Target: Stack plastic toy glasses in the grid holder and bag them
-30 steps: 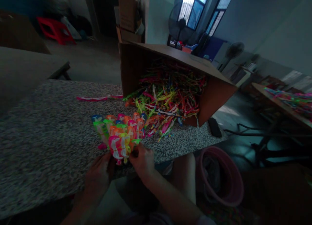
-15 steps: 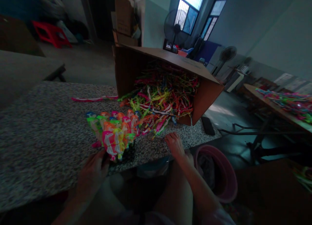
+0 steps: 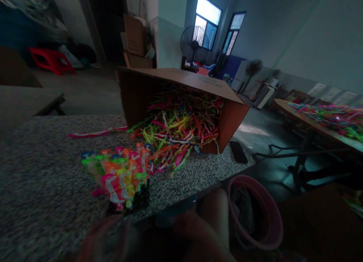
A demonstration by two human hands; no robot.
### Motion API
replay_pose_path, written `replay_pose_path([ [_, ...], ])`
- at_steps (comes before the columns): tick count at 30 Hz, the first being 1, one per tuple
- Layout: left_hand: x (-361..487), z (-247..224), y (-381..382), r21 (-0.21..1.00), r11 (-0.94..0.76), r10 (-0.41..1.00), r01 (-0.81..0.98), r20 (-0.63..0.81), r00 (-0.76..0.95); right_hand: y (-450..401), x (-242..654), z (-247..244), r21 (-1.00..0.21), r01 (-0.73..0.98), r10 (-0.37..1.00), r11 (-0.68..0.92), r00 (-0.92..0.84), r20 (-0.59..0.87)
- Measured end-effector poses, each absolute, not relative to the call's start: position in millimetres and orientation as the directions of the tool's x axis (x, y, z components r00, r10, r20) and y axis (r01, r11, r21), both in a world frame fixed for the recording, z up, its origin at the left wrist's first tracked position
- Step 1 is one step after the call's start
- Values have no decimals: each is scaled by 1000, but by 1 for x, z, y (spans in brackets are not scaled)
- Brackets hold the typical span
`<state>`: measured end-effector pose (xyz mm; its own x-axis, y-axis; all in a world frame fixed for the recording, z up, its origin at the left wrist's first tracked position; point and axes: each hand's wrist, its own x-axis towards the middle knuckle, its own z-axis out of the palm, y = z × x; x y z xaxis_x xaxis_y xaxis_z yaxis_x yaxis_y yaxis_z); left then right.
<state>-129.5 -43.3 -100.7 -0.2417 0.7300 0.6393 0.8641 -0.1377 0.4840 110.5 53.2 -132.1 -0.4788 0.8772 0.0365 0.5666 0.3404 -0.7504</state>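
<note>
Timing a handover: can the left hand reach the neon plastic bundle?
Probably yes: the blurred left hand sits at the speckled granite counter's near edge, below the neon plastic bundle, nothing visibly between.

Probably a workshop, heaped coloured strips

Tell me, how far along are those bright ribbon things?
Looks done: a bunch of neon pieces on the speckled stone table. In hand: nothing clear; the left hand and right hand are blurred near the table's edge. Still to go, it seems: a tipped cardboard box full of coloured strips.
</note>
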Motion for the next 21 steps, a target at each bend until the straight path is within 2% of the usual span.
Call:
replay_pose_path([
  [1, -112, -97, -34, 454, -199, 729, 868, 661, -179, 58, 117, -123, -763, 534, 847, 364, -530, 34],
  [2, -94, -92, -20, 385, -286, 751, 877, 659, -45, 65, 123, -114, -771, 510, 825, 381, -565, 33],
  [4, -60, -80, 16, 312, -258, 788, 914, 616, 12, 90, 131, -95, -750, 527, 837, 400, -544, 63],
  [5, -47, -73, 36, 303, -193, 842, 933, 540, -1, 107, 132, -85, -717, 562, 858, 412, -505, 96],
  [7, -34, -61, 69, 317, -20, 936, 948, 340, -94, 145, 125, -71, -566, 708, 906, 422, -351, 237],
  [8, -34, -57, 79, 332, 17, 960, 943, 259, -109, 163, 118, -68, -464, 773, 898, 433, -329, 291],
  [11, -46, -57, 77, 378, 81, 972, 922, 177, -157, 201, 99, -69, -111, 857, 836, 503, -451, 312],
  [14, -61, -73, 35, 545, 60, 976, 836, 143, -163, 207, 96, -77, 88, 789, 756, 609, -610, 237],
  [17, -74, -90, -23, 653, -9, 983, 757, 145, -114, 187, 105, -75, 158, 653, 637, 741, -758, 140],
  [21, -94, -97, -83, 733, -74, 966, 676, 222, -136, 161, 109, -58, 123, 463, 457, 878, -886, 77],
])
